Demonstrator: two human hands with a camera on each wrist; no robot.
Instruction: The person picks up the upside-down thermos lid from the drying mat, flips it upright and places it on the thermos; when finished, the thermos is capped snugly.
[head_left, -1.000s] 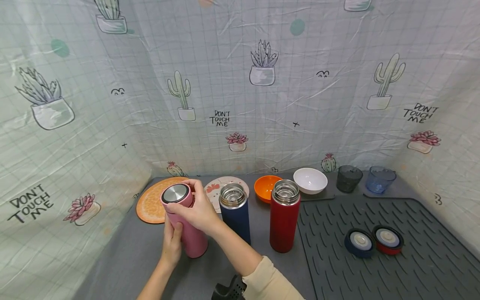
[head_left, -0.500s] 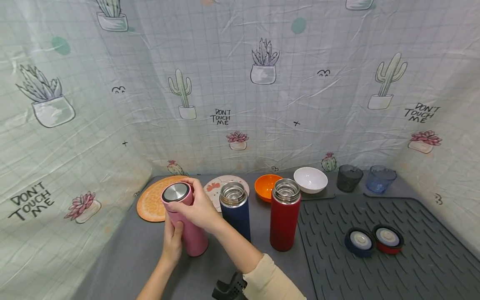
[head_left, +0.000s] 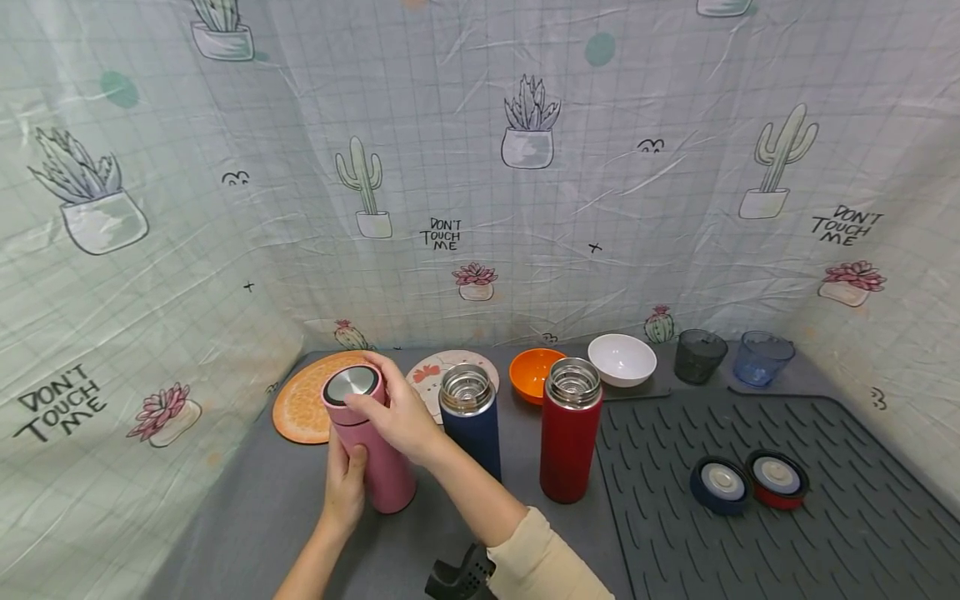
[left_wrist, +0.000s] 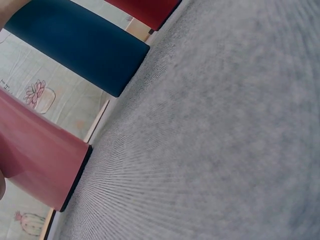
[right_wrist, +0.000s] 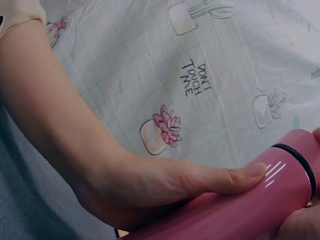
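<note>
A pink thermos bottle stands on the grey table, topped by a pink lid with a silver disc. My left hand grips the bottle's body below the lid; in the right wrist view its thumb lies along the pink side. From the right, my right hand holds the lid between thumb and fingers, the thumb at the lid's near rim. Beside them stand a blue thermos and a red thermos, both lidless. In the left wrist view the pink bottle's base meets the table.
On the dark drying mat lie a blue lid and a red lid, undersides up. Behind are an orange-slice mat, a pink round mat, an orange bowl, a white bowl, a dark cup and a blue cup.
My right thumb has shifted slightly up and to the right on the lid's rim. The left hand and the pink bottle stay in place.
</note>
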